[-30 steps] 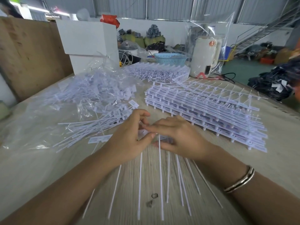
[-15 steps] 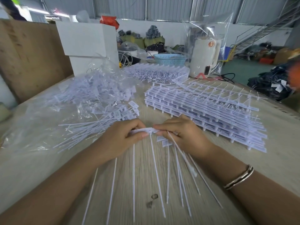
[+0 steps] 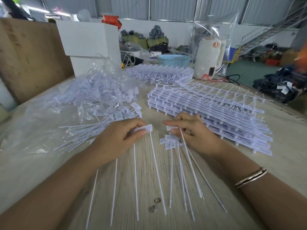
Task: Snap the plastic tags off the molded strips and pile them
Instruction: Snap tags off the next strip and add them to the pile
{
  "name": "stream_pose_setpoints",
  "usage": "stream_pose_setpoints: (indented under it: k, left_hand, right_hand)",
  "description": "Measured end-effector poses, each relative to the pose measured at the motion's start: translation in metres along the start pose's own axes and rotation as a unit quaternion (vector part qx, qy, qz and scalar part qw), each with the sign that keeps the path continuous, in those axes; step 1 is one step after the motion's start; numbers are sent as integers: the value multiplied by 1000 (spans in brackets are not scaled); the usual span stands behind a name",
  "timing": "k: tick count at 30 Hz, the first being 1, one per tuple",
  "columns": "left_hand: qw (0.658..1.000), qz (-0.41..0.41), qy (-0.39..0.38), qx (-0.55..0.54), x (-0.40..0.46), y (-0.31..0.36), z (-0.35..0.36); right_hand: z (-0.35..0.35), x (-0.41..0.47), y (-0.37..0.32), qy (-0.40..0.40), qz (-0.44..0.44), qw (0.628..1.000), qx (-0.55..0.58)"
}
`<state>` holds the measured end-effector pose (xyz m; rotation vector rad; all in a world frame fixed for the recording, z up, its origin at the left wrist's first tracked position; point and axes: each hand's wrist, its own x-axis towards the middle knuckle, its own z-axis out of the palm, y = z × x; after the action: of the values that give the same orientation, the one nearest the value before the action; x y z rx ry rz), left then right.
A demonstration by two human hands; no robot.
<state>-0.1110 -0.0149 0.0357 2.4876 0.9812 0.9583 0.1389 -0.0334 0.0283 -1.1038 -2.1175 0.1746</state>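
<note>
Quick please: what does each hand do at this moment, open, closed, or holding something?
Left hand: closed, pinching the strip piece with tags attached.
Right hand: closed, pinching one snapped-off tag.

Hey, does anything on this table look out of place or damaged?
Two small dark marks stain the table near the front edge, between the loose tag stems; what they are is unclear. The top strip lies askew on its stack.

loose tags (image 3: 99, 103) left | stacked strips (image 3: 216, 112) right | basket (image 3: 173, 59) behind
</note>
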Motion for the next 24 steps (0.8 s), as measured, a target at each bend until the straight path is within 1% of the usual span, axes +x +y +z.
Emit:
stream_pose_setpoints:
  k: [3, 5, 6, 7, 9, 11, 12, 14, 17, 19, 21, 24]
  left_hand:
    - [1000, 4, 12, 11, 0, 1, 2]
    - [1000, -2, 16, 18, 0, 2, 3]
    - [1000, -10, 14, 20, 0, 2, 3]
    - [1000, -19, 9, 19, 0, 3, 3]
    - [999, -30, -2, 11, -1, 6, 2]
    - [1000, -27, -6, -4, -2, 10, 3]
    - [1000, -27, -8, -14, -3, 11, 4]
    - [999, -35, -13, -32, -3, 15, 8]
    - [997, -44, -4, -57, -3, 19, 16]
    - [995, -48, -5, -83, -3, 21, 18]
    - [994, -58, -12, -90, -2, 20, 16]
    - [995, -78, -26, -52, -1, 11, 10]
  right_hand:
    - [-2, -2, 1, -62, 2, 997, -54]
    - [-6, -1, 1, -115, 13, 985, -129]
    - [-6, -1, 0, -131, 17, 980, -150]
    - [-7, -1, -2, -130, 22, 980, -146]
    - [-7, -1, -9, -81, 45, 993, -74]
    - [-6, -1, -14, -10, 40, 999, -25]
    - [-4, -1, -16, 10, 20, 999, -28]
    - [0, -1, -21, 16, -41, 997, -63]
    - [11, 3, -26, 13, -133, 981, -143]
    - [17, 6, -28, 43, -174, 968, -177]
    - [16, 7, -27, 75, -198, 960, -183]
    - [10, 6, -24, 109, -187, 959, -184]
